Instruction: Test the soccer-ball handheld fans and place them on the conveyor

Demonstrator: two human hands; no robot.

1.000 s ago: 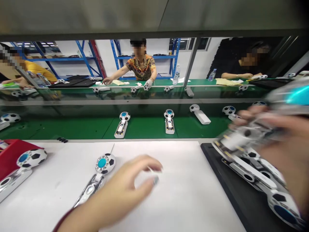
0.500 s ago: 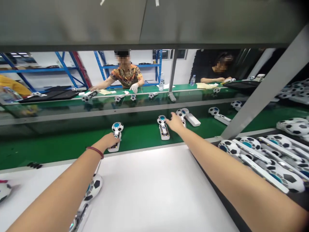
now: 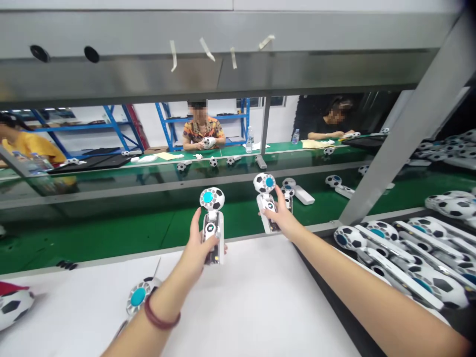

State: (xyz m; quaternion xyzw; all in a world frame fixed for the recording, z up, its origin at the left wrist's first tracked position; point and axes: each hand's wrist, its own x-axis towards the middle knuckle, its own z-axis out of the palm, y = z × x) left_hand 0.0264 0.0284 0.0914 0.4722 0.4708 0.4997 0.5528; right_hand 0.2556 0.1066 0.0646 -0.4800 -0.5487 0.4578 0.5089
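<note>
My left hand (image 3: 196,243) is closed round the white handle of a soccer-ball-headed device (image 3: 211,200), its thumb across the front. The device stands upright, raised over the near edge of the green belt, with a turquoise disc on its head. In my right hand (image 3: 285,214) is a second soccer-ball-headed device (image 3: 264,183), tilted slightly, thumb on its handle front; the fingers behind it are mostly hidden. Just behind my right hand, another such device lies on the belt beside a white handle piece (image 3: 303,195). Partly under my left forearm lies a further ball-headed device (image 3: 138,297).
Before me is a white work surface (image 3: 238,307), with the green belt (image 3: 130,218) beyond. Many ball-headed devices lie in a black tray at right. A slanted metal post (image 3: 401,114) and an overhead shelf (image 3: 130,74) frame the space. Co-workers sit opposite.
Both hands have lifted a device off the belt; the left moved right and toward me, the right closed on the nearer device. The co-worker opposite now holds a ball-headed device. My view has tilted up.
</note>
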